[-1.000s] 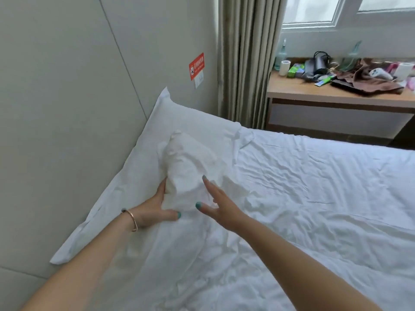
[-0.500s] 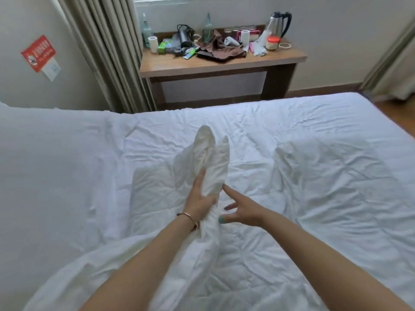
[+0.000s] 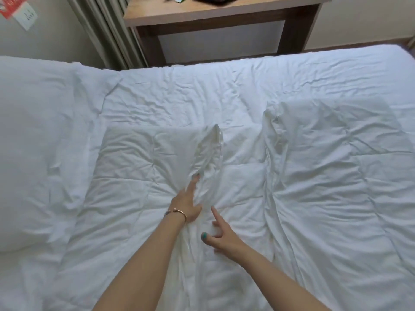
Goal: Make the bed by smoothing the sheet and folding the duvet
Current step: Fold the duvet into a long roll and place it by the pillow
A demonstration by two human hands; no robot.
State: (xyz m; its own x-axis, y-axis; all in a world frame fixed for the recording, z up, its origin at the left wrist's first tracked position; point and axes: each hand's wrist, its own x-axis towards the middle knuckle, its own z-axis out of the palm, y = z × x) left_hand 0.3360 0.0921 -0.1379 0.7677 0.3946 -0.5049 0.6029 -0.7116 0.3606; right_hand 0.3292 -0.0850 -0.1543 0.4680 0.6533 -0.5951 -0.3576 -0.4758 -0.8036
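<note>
Head view: left hand (image 3: 187,202) is gripping a raised duvet (image 3: 210,151) corner mid-bed; right hand (image 3: 221,237) is hovering loosely open beside it, holding nothing. Best pulling that corner taut before folding, sheet (image 3: 179,86) lying creased beyond

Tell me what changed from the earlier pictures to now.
The left hand carried the bunched white duvet corner away from the white pillow toward mid-bed and lowered it. The right hand, fingers spread, followed alongside. The left grip on the corner stayed.
</note>
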